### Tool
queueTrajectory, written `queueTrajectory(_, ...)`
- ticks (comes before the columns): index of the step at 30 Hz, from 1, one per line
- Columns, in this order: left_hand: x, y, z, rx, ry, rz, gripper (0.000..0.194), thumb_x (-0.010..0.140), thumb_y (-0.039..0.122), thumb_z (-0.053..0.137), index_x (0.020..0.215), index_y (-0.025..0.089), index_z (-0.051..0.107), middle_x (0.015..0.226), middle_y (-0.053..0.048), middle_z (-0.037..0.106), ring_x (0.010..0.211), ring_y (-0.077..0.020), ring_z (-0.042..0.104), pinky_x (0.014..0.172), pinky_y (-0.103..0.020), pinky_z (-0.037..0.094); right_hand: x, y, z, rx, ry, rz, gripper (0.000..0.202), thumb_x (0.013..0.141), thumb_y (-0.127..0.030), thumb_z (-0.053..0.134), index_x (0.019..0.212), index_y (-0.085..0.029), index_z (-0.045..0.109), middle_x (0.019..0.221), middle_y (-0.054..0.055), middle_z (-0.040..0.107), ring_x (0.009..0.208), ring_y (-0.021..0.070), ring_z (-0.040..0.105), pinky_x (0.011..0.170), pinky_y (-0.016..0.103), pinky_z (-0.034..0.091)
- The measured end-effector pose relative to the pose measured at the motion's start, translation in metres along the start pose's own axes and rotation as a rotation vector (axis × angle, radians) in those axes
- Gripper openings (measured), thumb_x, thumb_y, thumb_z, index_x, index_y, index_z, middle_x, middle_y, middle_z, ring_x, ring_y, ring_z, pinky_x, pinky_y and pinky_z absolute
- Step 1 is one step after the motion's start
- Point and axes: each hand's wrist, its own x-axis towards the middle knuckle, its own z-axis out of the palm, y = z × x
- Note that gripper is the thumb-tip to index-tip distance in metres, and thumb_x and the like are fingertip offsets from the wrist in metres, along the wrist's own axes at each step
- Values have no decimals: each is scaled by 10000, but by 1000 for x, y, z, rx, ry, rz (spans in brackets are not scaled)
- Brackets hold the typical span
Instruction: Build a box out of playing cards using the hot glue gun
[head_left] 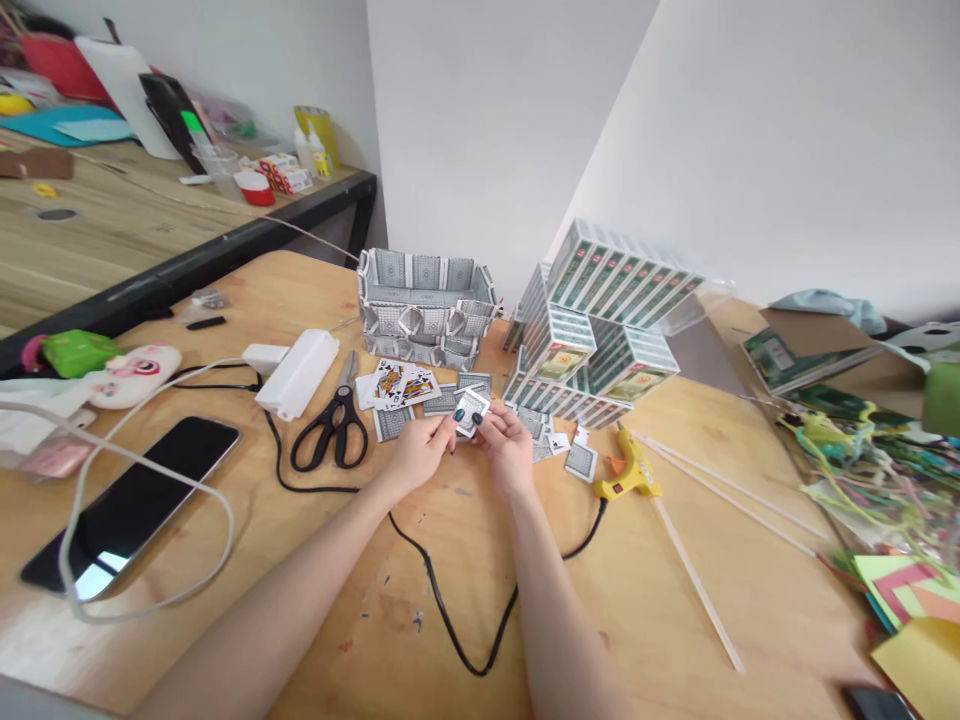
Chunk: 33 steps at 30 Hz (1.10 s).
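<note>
Between my left hand (421,450) and my right hand (507,446) is a grey-backed playing card (472,411), pinched by the fingers of both. Whether it is one card or a few together I cannot tell. Just beyond my hands lie face-up court cards (400,385) and more face-down cards (441,401). A box-like basket built from folded playing cards (421,300) stands behind them. To the right of my right hand, cut card pieces (580,461) lie near a yellow hot glue gun (628,472).
Stacked card packs (622,280) rise behind on the right. Black scissors (334,425), a white adapter box (300,374) and a phone (135,500) lie left. Glue sticks (697,580) and tangled coloured strips (885,460) are right. A black cord (431,580) loops below my hands.
</note>
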Motion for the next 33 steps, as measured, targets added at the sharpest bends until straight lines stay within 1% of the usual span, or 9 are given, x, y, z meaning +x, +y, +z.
queueTrajectory(4,-1,5,0,14,-5,8,477,902,456,376,522,188,484,496,19,465,504,-133,433,532,-255,317,1,1,-1,-9,-1,9,251,623,-344,779,767,-190,644,651,-25,654,568,109,538,597,256,437)
queueTrajectory(7,-1,2,0,5,-22,10,485,899,473,370,541,183,521,492,19,461,492,-134,436,524,-256,325,1,1,-2,-16,1,8,239,630,-370,773,742,-200,647,658,-27,648,566,112,536,591,259,437)
queueTrajectory(10,0,-3,0,-14,-35,11,489,896,499,370,577,176,553,504,16,471,494,-137,456,517,-256,336,1,0,-2,-21,-15,16,238,625,-371,777,733,-201,652,654,-25,649,570,116,543,591,261,438)
queueTrajectory(13,2,-5,0,-16,-37,12,495,893,523,374,569,180,524,512,11,490,505,-139,466,510,-255,343,0,0,-3,-31,-47,35,245,615,-367,784,738,-194,662,668,-12,668,585,133,571,605,280,450)
queueTrajectory(16,2,-3,-2,8,-50,12,503,883,527,401,525,186,492,487,13,487,499,-134,453,506,-252,332,-1,0,-3,-41,-66,42,244,610,-360,786,747,-191,675,672,-5,681,582,139,580,620,291,455)
queueTrajectory(20,2,-1,-4,36,-87,9,525,858,534,448,462,190,440,430,29,434,452,-116,407,481,-246,301,-1,1,-3,-47,-69,36,227,603,-337,788,742,-189,687,676,-2,693,577,135,580,625,288,452)
queueTrajectory(24,2,-2,-4,47,-113,-11,529,840,537,473,445,191,407,400,40,389,414,-103,366,443,-239,256,-2,1,-4,-50,-66,32,218,598,-323,785,747,-191,696,714,8,713,618,150,608,656,296,462)
queueTrajectory(30,1,1,-4,36,-123,-10,522,841,539,472,458,187,423,419,33,409,441,-110,390,460,-238,272,-2,1,-4,-59,-48,20,213,594,-327,780,733,-194,689,699,9,711,608,152,601,631,290,452)
queueTrajectory(33,2,0,-4,10,-108,9,482,861,527,441,530,179,479,496,23,461,504,-121,425,498,-239,309,-1,1,-4,-65,-55,20,212,605,-332,777,741,-193,694,670,4,699,583,146,585,614,287,443)
